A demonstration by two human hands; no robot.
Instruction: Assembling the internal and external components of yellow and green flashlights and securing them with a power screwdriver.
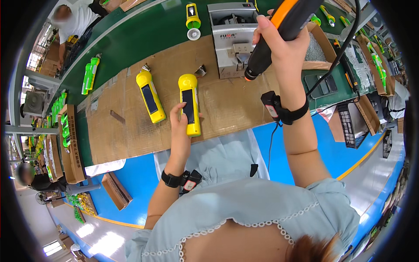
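Note:
My left hand is closed around the lower end of a yellow flashlight with a dark panel on its face, lying on a cardboard sheet. My right hand is raised, gripping a black and orange electric screwdriver. Its tip points down and left, beside the front of a grey metal screw feeder; whether they touch I cannot tell. A second yellow flashlight lies left of the held one. Small metal pieces sit near the heads of both flashlights.
Behind, a yellow-green flashlight lies on the green table. Right of the feeder stands a cardboard box of small metal parts. A black cord hangs past my right wrist. A person is at the far left.

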